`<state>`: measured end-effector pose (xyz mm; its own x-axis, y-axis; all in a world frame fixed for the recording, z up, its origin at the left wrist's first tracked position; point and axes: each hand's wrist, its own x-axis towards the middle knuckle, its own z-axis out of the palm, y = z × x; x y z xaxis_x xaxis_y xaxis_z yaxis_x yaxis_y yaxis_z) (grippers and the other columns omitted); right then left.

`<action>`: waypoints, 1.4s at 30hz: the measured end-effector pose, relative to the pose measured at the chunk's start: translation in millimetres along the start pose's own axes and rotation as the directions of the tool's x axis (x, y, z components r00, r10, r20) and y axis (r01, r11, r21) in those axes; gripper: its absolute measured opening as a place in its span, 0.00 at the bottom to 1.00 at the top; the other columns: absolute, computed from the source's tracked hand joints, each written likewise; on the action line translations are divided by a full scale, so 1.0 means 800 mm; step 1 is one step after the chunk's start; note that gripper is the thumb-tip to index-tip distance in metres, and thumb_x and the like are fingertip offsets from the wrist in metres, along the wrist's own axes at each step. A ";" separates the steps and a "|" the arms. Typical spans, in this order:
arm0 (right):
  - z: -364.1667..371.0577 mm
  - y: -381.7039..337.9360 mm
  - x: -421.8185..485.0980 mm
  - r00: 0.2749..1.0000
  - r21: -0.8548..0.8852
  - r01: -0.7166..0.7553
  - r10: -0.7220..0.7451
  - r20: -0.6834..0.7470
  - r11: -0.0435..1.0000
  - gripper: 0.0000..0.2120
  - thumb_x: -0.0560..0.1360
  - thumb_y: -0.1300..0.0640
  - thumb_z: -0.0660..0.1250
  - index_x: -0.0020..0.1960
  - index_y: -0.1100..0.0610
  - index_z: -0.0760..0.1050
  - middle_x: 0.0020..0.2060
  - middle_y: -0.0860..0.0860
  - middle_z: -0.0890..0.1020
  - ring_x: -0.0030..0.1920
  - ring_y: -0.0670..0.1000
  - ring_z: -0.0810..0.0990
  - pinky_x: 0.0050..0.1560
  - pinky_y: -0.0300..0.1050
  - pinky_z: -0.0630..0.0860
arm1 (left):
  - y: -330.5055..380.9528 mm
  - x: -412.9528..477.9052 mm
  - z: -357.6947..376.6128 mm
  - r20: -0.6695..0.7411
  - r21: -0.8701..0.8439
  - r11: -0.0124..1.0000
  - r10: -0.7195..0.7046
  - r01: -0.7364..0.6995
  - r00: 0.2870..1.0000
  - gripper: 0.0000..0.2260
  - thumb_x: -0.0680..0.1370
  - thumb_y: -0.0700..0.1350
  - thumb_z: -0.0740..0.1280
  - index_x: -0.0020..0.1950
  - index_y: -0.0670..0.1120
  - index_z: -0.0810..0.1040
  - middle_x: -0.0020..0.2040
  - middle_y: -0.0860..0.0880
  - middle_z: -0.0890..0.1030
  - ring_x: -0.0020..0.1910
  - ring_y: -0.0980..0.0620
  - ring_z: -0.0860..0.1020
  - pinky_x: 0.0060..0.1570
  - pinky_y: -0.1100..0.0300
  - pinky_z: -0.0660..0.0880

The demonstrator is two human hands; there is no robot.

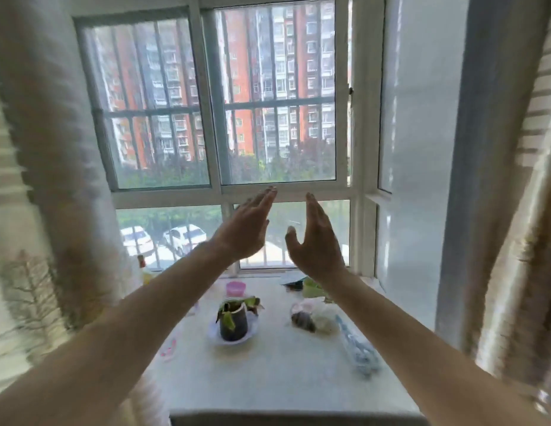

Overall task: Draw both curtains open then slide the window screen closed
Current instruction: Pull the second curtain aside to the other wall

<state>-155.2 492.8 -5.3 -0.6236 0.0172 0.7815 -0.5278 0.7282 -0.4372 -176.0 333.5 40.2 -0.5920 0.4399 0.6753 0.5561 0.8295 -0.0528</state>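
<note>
Curtains hang at both edges of the view, drawn well apart so the window between them is uncovered. Left curtain is pale and blurred, bunched beside the window frame. Next comes the left window pane, then the middle pane, which looks slightly greyer, as if meshed; whether that is the screen, and whether it sits fully closed, cannot be told. Both bare arms reach forward over a white sill. Left hand and right hand float near each other below the middle pane, palms facing inward, fingers spread, holding nothing and touching nothing. A small potted plant stands on the sill below them. Right curtain hangs gathered at the far edge. Judging from this, the curtain step looks done; the screen step seems still ahead.
</note>
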 end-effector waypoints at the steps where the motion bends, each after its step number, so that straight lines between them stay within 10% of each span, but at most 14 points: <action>1: 0.014 -0.010 -0.002 1.000 0.016 -0.009 0.009 0.016 1.000 0.36 0.78 0.55 0.65 0.80 0.64 0.54 0.78 0.60 0.62 0.77 0.57 0.61 0.73 0.40 0.55 | -0.015 -0.008 -0.009 -0.003 0.036 0.999 0.006 -0.006 1.000 0.30 0.76 0.33 0.63 0.77 0.40 0.56 0.77 0.42 0.62 0.76 0.45 0.61 0.74 0.50 0.60; 14: 0.201 -0.173 0.023 0.971 0.335 0.069 -0.140 0.194 0.940 0.42 0.78 0.47 0.65 0.81 0.63 0.47 0.80 0.58 0.56 0.79 0.56 0.55 0.77 0.52 0.57 | -0.175 -0.098 -0.139 0.045 0.374 0.907 -0.224 0.192 0.974 0.39 0.69 0.26 0.59 0.78 0.47 0.52 0.78 0.47 0.58 0.77 0.50 0.56 0.76 0.53 0.55; 24: 0.299 -0.265 0.035 0.937 0.517 0.019 -0.195 0.289 0.856 0.50 0.75 0.38 0.67 0.81 0.60 0.43 0.81 0.55 0.52 0.80 0.54 0.51 0.77 0.48 0.53 | -0.263 -0.126 -0.226 0.408 0.737 0.656 -0.240 -0.162 0.881 0.42 0.68 0.38 0.67 0.77 0.56 0.51 0.80 0.51 0.47 0.78 0.50 0.42 0.76 0.48 0.42; 34: 0.372 -0.328 0.040 0.915 0.470 -0.031 -0.164 0.368 0.882 0.63 0.67 0.28 0.68 0.81 0.62 0.37 0.81 0.55 0.44 0.81 0.53 0.43 0.79 0.47 0.47 | -0.340 -0.151 -0.236 0.482 0.830 0.449 -0.279 -0.331 0.830 0.47 0.69 0.36 0.69 0.77 0.57 0.42 0.79 0.45 0.38 0.77 0.45 0.37 0.76 0.43 0.40; 42: 0.427 -0.376 0.044 0.925 0.406 -0.125 -0.041 0.377 0.905 0.67 0.61 0.21 0.63 0.80 0.59 0.35 0.81 0.56 0.44 0.81 0.54 0.43 0.79 0.50 0.49 | -0.393 -0.164 -0.243 0.437 0.843 0.389 -0.088 -0.373 0.895 0.27 0.77 0.40 0.45 0.78 0.52 0.50 0.80 0.47 0.48 0.78 0.46 0.46 0.74 0.46 0.38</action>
<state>-215.6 40.2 2.0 -0.7729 -0.2720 0.5732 -0.6336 0.3793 -0.6743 -159.4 -51.7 111.4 -0.8337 0.4712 0.2878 -0.0547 0.4483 -0.8922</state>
